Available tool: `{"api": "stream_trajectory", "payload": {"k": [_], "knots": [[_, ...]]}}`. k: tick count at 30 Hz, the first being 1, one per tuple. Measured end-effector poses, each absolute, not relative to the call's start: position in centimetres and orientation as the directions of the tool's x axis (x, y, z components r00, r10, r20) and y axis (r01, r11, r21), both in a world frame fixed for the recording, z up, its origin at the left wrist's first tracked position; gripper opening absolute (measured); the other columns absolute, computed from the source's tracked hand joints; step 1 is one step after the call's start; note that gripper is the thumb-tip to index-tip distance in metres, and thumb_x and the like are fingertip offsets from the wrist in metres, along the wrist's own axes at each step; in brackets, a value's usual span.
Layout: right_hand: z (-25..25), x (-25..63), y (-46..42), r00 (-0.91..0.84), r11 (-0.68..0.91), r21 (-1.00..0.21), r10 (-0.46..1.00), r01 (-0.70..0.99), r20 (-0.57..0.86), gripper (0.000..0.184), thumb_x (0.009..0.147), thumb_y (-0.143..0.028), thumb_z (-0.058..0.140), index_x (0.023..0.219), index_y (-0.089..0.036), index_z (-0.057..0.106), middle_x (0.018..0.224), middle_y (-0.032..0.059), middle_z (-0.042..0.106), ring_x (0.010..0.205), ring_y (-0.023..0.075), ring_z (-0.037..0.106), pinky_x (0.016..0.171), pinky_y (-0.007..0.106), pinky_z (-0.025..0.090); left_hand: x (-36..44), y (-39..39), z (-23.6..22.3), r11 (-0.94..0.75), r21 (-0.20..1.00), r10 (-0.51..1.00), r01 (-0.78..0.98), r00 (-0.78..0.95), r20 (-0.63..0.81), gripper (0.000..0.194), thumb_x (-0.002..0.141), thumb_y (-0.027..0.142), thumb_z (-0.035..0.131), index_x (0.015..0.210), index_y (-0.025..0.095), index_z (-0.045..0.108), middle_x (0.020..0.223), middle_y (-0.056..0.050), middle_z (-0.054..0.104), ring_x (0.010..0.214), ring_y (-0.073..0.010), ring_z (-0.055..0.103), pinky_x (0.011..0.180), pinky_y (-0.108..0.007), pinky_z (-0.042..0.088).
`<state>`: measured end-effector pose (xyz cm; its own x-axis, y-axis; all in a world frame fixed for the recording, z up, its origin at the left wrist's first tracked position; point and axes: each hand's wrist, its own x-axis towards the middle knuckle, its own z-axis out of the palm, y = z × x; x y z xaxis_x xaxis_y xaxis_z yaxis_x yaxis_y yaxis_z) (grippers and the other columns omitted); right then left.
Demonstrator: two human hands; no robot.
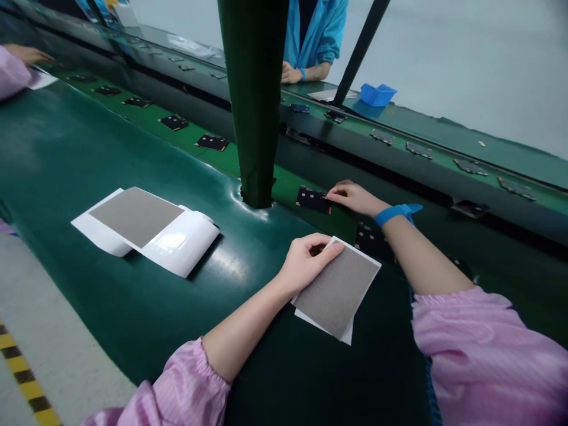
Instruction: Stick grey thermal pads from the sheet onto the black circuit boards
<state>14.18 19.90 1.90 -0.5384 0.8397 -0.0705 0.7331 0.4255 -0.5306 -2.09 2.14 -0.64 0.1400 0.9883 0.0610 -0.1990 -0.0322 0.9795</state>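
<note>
My left hand (308, 263) grips a grey sheet on white backing (339, 290) by its upper left edge, thumb on top. A second white layer sticks out below it. Up and to the right, my right hand (355, 196) has its fingertips pinched at the right edge of a black circuit board (313, 200) on the green conveyor belt. Whether something small is between those fingers is hidden. A blue wrist strap (398, 214) circles my right wrist. Another black board (370, 236) lies on the belt, partly behind my right forearm.
Grey sheets on curling white backing (137, 216) lie on the green tabletop (177, 319) at left. A dark green post (255, 106) rises ahead. More boards line both belts. Across stands a person in a blue coat (317, 35) near a blue bin (377, 94). Another person's hand (29, 54) is far left.
</note>
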Motion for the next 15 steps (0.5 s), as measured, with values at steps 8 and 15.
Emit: {"api": "stream_trajectory", "payload": {"k": [8,15], "knots": [[0.7,15.9,20.9,-0.536,0.436,-0.491,0.841,0.754,-0.077,0.031,0.081,-0.05,0.055,0.074,-0.022,0.067,0.093,0.0084,0.06,0.112,0.0282,0.048,0.098,0.042,0.039,-2.1,2.2,-0.6,-0.022,0.981,0.988,-0.191,0.146,0.051,0.02,0.083,0.035,0.065,0.086,0.017,0.072,0.088,-0.006,0.071,0.081,-0.018,0.064,0.071,-0.027,0.049],[-0.1,16.3,20.3,-0.424,0.366,-0.45,0.905,0.815,-0.032,0.027,0.076,-0.042,0.063,0.089,-0.018,0.062,0.094,0.0105,0.059,0.098,0.0277,0.055,0.087,0.042,0.046,-2.1,2.2,-0.5,-0.02,0.98,0.986,-0.197,0.157,0.051,0.022,0.083,0.037,0.064,0.085,0.017,0.073,0.088,-0.006,0.071,0.081,-0.0186,0.064,0.07,-0.027,0.049]]}}
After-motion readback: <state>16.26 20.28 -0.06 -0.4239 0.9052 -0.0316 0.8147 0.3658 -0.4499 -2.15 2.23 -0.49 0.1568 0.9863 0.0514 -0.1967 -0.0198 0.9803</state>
